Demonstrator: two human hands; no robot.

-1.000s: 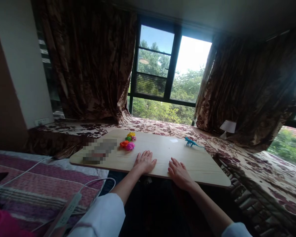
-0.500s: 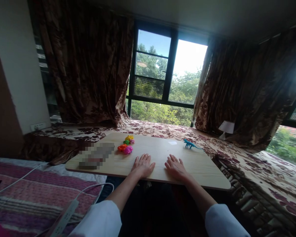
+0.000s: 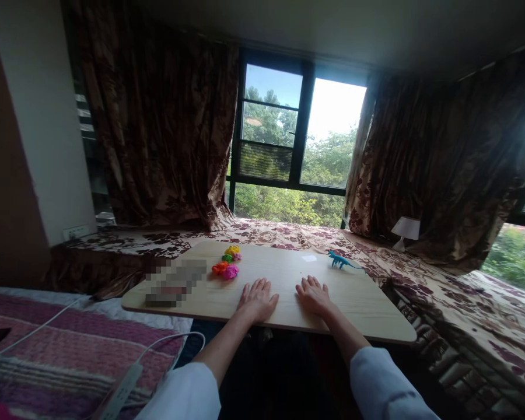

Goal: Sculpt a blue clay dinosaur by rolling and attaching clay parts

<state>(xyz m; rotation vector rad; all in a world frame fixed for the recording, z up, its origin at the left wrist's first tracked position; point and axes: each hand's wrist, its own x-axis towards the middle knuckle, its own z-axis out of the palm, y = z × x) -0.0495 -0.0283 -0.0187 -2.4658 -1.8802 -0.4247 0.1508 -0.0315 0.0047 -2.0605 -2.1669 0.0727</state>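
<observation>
My left hand [image 3: 256, 297] lies flat on the near edge of a light wooden table [image 3: 367, 303], fingers spread, holding nothing. My right hand [image 3: 312, 293] rests flat beside it, a short gap apart, also empty. A cluster of small colourful lumps [image 3: 228, 262], yellow, green, orange and pink, sits on the table beyond my left hand. A small blue dinosaur figure [image 3: 340, 260] stands beyond my right hand near the far right edge. A blurred-out patch [image 3: 175, 282] covers something at the table's left end.
A white power strip [image 3: 121, 388] with its cable lies on a purple striped blanket [image 3: 61, 344] at lower left. Patterned brown fabric covers the ledge behind the table, with a small white lamp [image 3: 405, 230] at the right. Heavy curtains flank a window [image 3: 295, 146].
My right hand has drawn in closer to my left hand. The view has shifted slightly; both hands stay flat on the table.
</observation>
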